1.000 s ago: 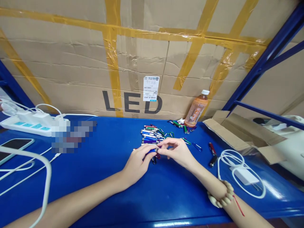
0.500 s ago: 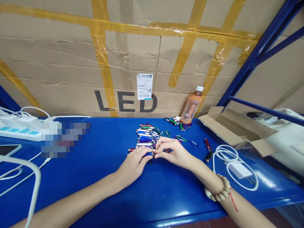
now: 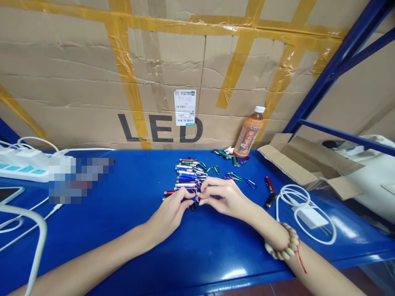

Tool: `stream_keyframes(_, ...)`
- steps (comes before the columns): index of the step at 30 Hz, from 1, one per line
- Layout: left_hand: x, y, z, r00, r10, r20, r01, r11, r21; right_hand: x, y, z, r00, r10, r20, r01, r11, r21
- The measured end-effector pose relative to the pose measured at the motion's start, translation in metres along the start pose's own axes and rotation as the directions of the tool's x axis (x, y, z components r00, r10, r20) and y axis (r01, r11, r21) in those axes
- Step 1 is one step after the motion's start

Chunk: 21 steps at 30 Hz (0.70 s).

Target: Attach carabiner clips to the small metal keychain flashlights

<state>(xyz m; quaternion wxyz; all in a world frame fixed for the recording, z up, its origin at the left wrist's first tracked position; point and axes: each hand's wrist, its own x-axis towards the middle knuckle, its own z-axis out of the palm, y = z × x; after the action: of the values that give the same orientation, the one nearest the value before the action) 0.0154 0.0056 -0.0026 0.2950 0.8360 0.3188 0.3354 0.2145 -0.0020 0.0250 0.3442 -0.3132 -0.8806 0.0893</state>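
Note:
My left hand [image 3: 171,209] and my right hand [image 3: 222,196] meet at the middle of the blue table [image 3: 129,230]. Both are pinched together on one small keychain flashlight [image 3: 194,200]; its dark end shows between the fingertips. Just behind the hands lies a pile of small flashlights [image 3: 187,176] in blue, red and silver, with coloured carabiner clips [image 3: 234,177] beside it. My right wrist wears a bead bracelet [image 3: 282,248].
An orange drink bottle [image 3: 249,133] stands against the big "LED" cardboard box [image 3: 160,74]. An open cardboard box [image 3: 308,164] sits right. A white charger with cable [image 3: 308,216], two loose flashlights [image 3: 269,191], a power strip [image 3: 21,168] and a phone [image 3: 8,194] also lie here.
Both hands stay pinched on the small flashlight, with only slight finger movement. The view has drifted, so everything sits a little further left and higher in the frame.

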Motion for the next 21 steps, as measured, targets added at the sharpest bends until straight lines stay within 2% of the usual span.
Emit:
stream_keyframes(6,0.000,0.000,0.001,0.995,0.063,-0.083,-0.067,0.997,-0.037,0.001,-0.002,0.008,0.994,0.053,-0.090,-0.036,0.982,0.186)
stream_keyframes(11,-0.001,0.001,0.000,0.988,0.087,-0.126,-0.089,0.996,-0.006,0.004,-0.008,0.010,0.981,0.179,-0.075,-0.154,0.955,0.254)
stream_keyframes(16,-0.001,0.004,-0.002,0.969,0.153,-0.196,-0.142,0.987,0.071,0.007,-0.014,0.011,0.937,0.348,-0.037,-0.320,0.894,0.312)
stream_keyframes(21,-0.001,0.006,-0.002,0.972,0.122,-0.199,-0.113,0.992,0.058,0.009,-0.013,0.013,0.886,0.463,-0.036,-0.406,0.810,0.423)
